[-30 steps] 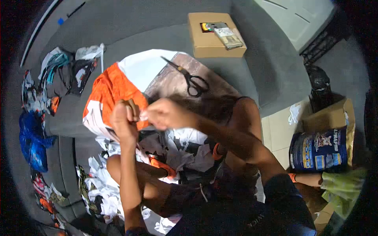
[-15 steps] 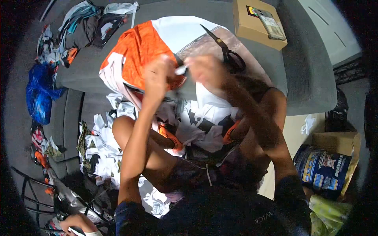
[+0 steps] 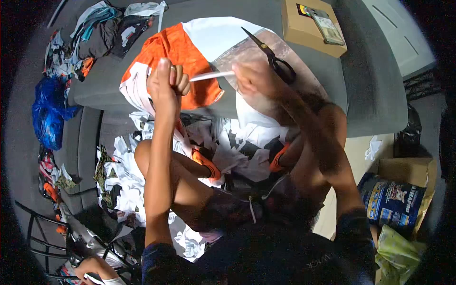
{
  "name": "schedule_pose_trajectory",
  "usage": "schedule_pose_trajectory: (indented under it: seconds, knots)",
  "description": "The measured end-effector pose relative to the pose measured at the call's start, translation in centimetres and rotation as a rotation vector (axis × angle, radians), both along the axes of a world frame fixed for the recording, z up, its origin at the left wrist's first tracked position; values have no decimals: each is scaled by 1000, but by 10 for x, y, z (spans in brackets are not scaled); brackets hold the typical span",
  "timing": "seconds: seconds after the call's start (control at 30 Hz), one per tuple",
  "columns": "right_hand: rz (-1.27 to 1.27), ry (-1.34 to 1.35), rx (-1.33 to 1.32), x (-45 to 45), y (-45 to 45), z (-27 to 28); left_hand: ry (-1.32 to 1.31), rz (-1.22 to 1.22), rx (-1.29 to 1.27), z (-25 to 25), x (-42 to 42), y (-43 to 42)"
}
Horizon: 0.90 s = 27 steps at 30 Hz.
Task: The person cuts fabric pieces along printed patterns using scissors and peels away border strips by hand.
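Note:
A narrow white strip (image 3: 212,75), seemingly cloth, is stretched between my two fists above the sofa seat. My left hand (image 3: 167,85) is closed at its left end, knuckles up. The right end is pinched in my right hand (image 3: 256,80), which is smeared by motion. Beneath them lies a large piece of fabric with an orange part (image 3: 183,61), a white part (image 3: 213,35) and a brownish printed part (image 3: 266,50). Black-handled scissors (image 3: 273,58) rest on the fabric, just above my right hand, blades pointing up and left.
White and dark cloth scraps (image 3: 126,190) cover the floor around my legs. A cardboard box (image 3: 304,33) stands on the sofa (image 3: 370,95). At left are a blue plastic bag (image 3: 47,114) and a clothes pile (image 3: 97,38). Another person's hand (image 3: 97,269) shows at bottom left.
My hands were close together over the orange fabric with a small white bit between them. Now they are farther apart, the left one moved left, and the strip stretches between them.

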State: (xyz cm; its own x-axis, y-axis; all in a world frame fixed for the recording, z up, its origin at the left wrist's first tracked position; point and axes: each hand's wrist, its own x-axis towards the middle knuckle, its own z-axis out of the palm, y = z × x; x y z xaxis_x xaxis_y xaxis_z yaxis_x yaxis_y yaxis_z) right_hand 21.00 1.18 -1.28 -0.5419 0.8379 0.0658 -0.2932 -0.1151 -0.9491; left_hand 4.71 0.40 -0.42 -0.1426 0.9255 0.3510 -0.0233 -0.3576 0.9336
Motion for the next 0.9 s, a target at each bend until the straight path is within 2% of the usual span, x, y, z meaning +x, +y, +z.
schedule_pose_trajectory:
  seconds: [0.1,0.3,0.47,0.6,0.67,0.7,0.77,0.8,0.87,0.9]
  knots:
    - [-62,12,60,11,19,-4,-314,-379,-178,10,-22,7]
    - [-213,-110,67,22,15,-12,-445,-544,-172,10,-32,6]
    - [-285,-186,313,-7,7,-8,-719,-743,-256,3,-36,6]
    - [-73,-134,565,-23,-4,-31,-861,-804,-296,2,-36,11]
    - [80,-450,308,-3,2,-8,-804,-778,-271,2,-37,16]
    - [88,-450,308,6,5,-2,-746,-755,-246,1,-37,19]
    - [24,-235,195,22,13,2,-627,-701,-193,3,-42,23]
    - [-46,-309,385,29,19,-5,-622,-691,-191,5,-47,25]
    - [-124,-369,575,32,19,-1,-583,-563,-174,11,-61,30]
    - [-183,-244,295,40,17,2,-565,-502,-167,13,-66,32]
